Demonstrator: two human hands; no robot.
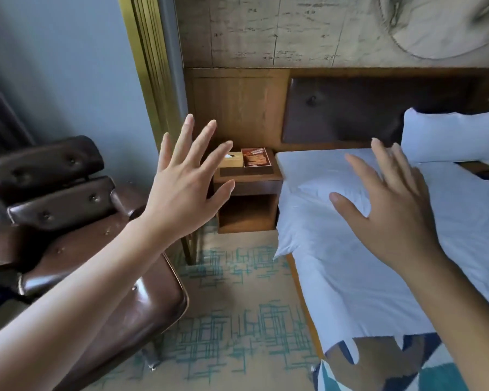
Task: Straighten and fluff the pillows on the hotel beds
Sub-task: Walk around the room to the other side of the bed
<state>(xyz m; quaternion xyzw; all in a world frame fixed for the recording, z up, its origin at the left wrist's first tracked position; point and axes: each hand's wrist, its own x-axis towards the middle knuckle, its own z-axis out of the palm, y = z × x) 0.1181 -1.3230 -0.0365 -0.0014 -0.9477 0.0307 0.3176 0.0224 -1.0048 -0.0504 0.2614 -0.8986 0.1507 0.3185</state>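
A white pillow (458, 136) leans upright against the dark headboard (350, 111) at the right. A second white pillow (302, 213) lies flat on the bed's near left corner, one corner hanging over the edge. My left hand (181, 190) is raised with fingers spread, in front of the nightstand and left of the bed, holding nothing. Over the flat pillow hovers my right hand (393, 210), fingers apart; whether it touches the pillow I cannot tell.
A brown leather lounge chair (68, 221) fills the left side. A wooden nightstand (249, 193) with a tissue box (233, 160) and a red booklet (256, 157) stands between chair and bed. Patterned carpet (237, 306) lies below. A patterned bed runner (384, 362) crosses the bed's foot.
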